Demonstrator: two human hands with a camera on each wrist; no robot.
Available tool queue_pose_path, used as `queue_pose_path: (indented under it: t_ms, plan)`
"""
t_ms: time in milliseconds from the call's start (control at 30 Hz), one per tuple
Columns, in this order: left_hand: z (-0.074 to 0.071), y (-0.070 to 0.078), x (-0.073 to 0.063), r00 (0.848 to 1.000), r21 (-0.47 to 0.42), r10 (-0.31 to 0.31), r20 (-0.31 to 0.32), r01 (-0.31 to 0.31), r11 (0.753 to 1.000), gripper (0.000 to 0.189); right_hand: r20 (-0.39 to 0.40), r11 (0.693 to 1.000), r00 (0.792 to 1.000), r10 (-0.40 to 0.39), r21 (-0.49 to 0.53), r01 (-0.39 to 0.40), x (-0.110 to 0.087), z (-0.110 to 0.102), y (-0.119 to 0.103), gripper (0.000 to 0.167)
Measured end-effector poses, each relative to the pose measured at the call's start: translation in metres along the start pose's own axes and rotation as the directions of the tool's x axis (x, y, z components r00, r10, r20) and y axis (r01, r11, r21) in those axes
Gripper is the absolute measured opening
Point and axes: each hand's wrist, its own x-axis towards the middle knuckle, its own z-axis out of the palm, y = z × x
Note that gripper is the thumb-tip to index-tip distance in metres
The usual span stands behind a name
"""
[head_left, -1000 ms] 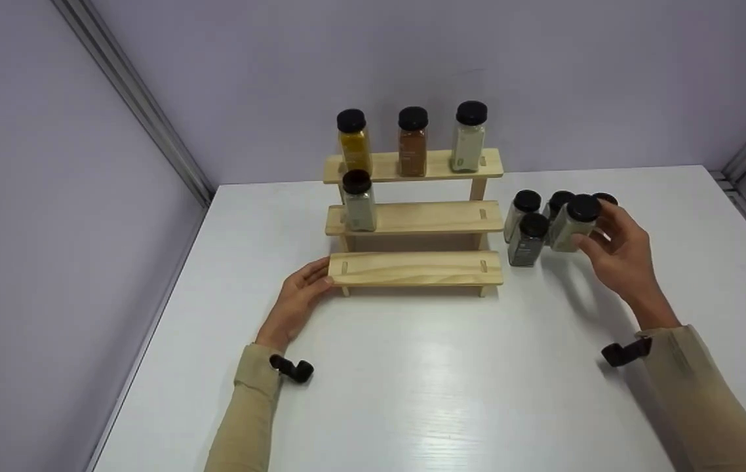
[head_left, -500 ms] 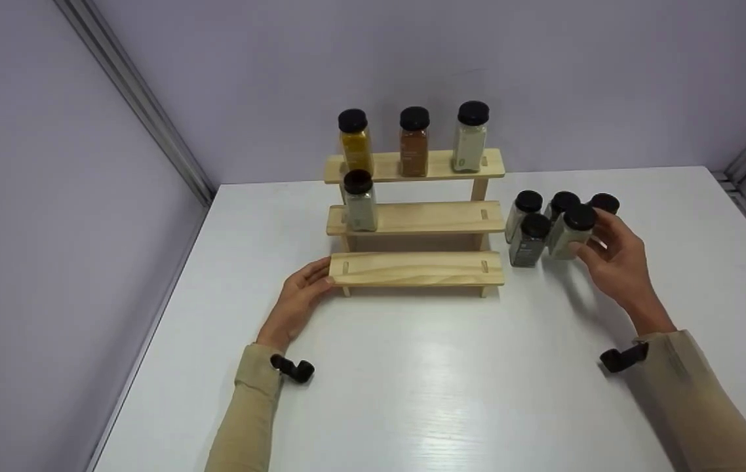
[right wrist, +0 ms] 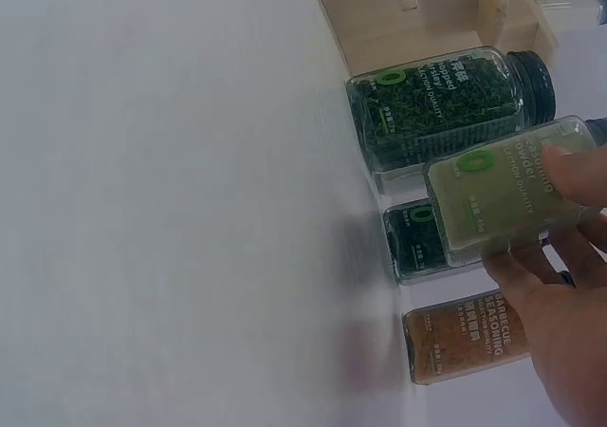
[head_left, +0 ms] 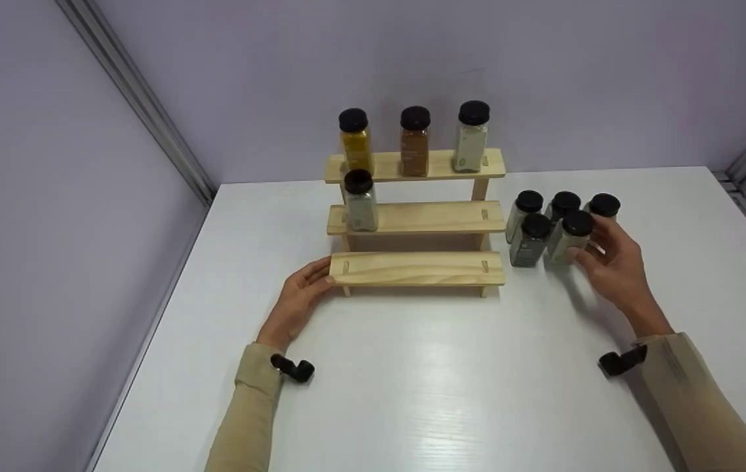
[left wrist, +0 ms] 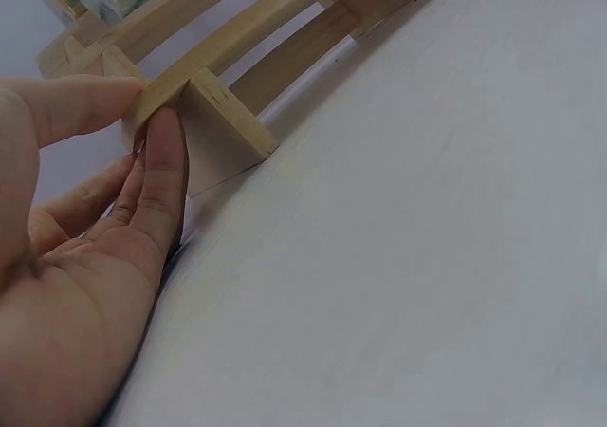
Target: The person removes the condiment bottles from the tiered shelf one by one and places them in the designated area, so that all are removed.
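Plainly lettered, the seasoning jar point(head_left: 563, 252) in the right hand point(head_left: 615, 269) shows "easoning" above "owder" and part of "QUALITY", with a green oval near its base; the fingers hide some of the label. Thumb and fingers pinch its upper sides. It stands with its black cap upward and its long axis near vertical, right of the wooden rack point(head_left: 415, 269); whether its base touches the tabletop point(head_left: 412, 367) I cannot tell.

Close around it are a green-flaked jar point(right wrist: 436, 104), partly legible as "opped" and "rsley", a dark jar point(right wrist: 414, 242) mostly hidden, and an orange-brown jar point(right wrist: 465, 337) reading "BARBECUE SEASONING", all upright.

The left hand point(head_left: 301, 295) grips the left end of the lowest shelf, thumb on top, fingers underneath.

On the top shelf stand a yellow jar point(head_left: 358, 151), a red-brown jar point(head_left: 415, 154) and a pale jar point(head_left: 469, 149); a whitish jar point(head_left: 362, 211) occupies the middle shelf's left end. Their print is too small to read.
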Motion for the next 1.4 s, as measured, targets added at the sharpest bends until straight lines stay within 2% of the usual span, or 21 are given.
queue_pose_path:
  t_ms: [233, 533, 733, 1167, 1400]
  plan:
    - [0.0003, 0.0004, -0.0009, 1.000, -0.004, 0.010, 0.001, -0.010, 1.000, 0.054, 0.007, 0.999, 1.000, -0.005, 0.038, 0.005, 0.0010, 0.0004, 0.0034, 0.061]
    - [0.0003, 0.0004, -0.0006, 1.000, -0.012, 0.011, -0.006, -0.011, 1.000, 0.054, 0.046, 1.000, 0.999, 0.010, -0.028, -0.009, -0.0005, -0.0003, 0.0046, 0.057]
    - [-0.0004, -0.0001, 0.0003, 1.000, -0.001, 0.004, -0.006, -0.004, 1.000, 0.054, 0.075, 1.000, 0.997, 0.010, -0.013, -0.009, -0.0008, -0.0009, 0.0064, 0.057]
    - [-0.0005, -0.0023, 0.0002, 1.000, 0.010, 0.003, -0.001, -0.003, 1.000, 0.055, 0.114, 0.983, 0.984, 0.136, -0.141, -0.119, -0.0007, -0.0045, 0.0046, 0.057]
    - [0.0002, -0.0009, -0.0010, 1.000, 0.006, 0.011, -0.001, -0.011, 1.000, 0.053, 0.116, 0.960, 0.975, 0.189, -0.230, -0.159, 0.0007, -0.0084, 0.0052, 0.058]
